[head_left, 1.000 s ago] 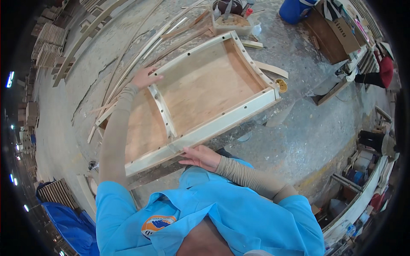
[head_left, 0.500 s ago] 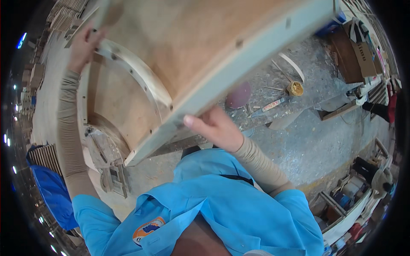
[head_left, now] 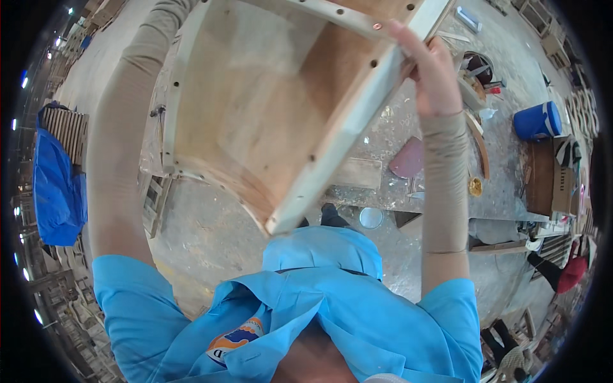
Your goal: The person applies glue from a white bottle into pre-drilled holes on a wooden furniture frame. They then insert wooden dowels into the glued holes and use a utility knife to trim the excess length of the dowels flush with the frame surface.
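A large wooden frame [head_left: 330,156] with pale rails, dark round holes along them and a thin brown wooden panel inside is held up in front of me, tilted. Its top runs out of the picture, while one corner points down toward my waist. On the right side rail, near a crossing rail, my right hand [head_left: 434,76] is closed around the edge, thumb on the near face. My left forearm reaches up along the frame's left side; the left hand itself is beyond the top edge of the picture.
Below the frame is a stained worktable [head_left: 498,191] with a dull pink piece [head_left: 407,158], a small yellow tub [head_left: 475,186] and a curved wooden strip [head_left: 479,143]. A blue bucket [head_left: 536,121] and cardboard box [head_left: 562,185] stand right. At left, a blue cover [head_left: 56,198] hangs by stacked slats.
The frame has turned and shifted, its lower corner moving right. My right hand has gone up and right along the rail. My left hand has moved up out of the picture.
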Motion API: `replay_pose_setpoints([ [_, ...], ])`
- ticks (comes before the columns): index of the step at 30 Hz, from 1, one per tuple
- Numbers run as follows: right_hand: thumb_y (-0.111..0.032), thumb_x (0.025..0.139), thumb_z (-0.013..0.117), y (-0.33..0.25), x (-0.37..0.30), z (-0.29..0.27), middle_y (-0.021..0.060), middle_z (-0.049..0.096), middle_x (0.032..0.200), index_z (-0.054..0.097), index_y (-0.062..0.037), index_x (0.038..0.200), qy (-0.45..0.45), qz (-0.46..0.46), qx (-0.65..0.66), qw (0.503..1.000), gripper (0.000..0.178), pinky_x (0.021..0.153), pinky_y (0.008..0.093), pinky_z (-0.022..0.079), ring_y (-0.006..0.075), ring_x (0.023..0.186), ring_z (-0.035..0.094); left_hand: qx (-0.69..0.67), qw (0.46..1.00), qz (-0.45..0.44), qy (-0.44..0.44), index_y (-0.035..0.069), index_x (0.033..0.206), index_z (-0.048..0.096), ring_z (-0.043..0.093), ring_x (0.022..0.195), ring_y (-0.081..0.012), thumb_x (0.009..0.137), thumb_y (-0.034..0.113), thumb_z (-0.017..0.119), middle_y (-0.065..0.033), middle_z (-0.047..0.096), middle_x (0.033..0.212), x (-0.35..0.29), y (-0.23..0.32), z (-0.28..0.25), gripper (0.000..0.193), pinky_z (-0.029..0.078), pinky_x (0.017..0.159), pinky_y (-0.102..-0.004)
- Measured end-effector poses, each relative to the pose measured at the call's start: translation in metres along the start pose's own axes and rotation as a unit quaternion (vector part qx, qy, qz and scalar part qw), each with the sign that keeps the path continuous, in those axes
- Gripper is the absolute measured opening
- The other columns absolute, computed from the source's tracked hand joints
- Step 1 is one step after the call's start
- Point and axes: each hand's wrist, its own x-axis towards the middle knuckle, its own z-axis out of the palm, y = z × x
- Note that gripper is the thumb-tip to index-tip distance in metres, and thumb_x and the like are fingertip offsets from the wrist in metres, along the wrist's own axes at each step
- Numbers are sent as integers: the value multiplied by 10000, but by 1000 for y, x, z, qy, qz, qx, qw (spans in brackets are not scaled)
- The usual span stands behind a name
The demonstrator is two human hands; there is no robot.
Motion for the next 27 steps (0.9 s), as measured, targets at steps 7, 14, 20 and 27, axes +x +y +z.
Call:
replay_pose_setpoints([
  [7, -400, 887, 559, -35, 43, -11, 78, 580, 1198, 501, -125, 1312, -87, 150, -105, 979, 510, 960, 350, 427, 147, 1121, 537, -85, 986, -140, -14, 50, 894, 679, 601, 796, -170, 778, 382, 687, -47, 645, 824, -40, -18, 19, 352, 467, 703, -325],
  [14, -500, 815, 622, -7, 43, 8, -31, 499, 646, 586, -104, 819, -63, 142, -110, 982, 399, 540, 244, 428, 83, 553, 486, -63, 974, -184, -114, 38, 1090, 645, 623, 848, -219, 745, 635, 574, -127, 675, 909, -68, -111, 65, 693, 457, 786, -332],
  [20, -577, 885, 461, 36, 35, 14, 47, 617, 893, 553, -62, 1110, -29, 197, 49, 979, 569, 654, 326, 518, 153, 747, 610, -9, 966, -203, -160, 49, 1079, 660, 631, 904, -248, 761, 599, 568, -153, 669, 957, -65, -90, 56, 642, 454, 829, -339],
  [27, -468, 953, 395, 47, -8, 32, 54, 622, 939, 536, -71, 1152, 13, 249, 127, 960, 466, 682, 329, 524, 150, 785, 620, -6, 958, -184, -220, 49, 1111, 642, 631, 901, -241, 781, 543, 575, -149, 666, 970, -61, -101, 69, 597, 454, 821, -336],
])
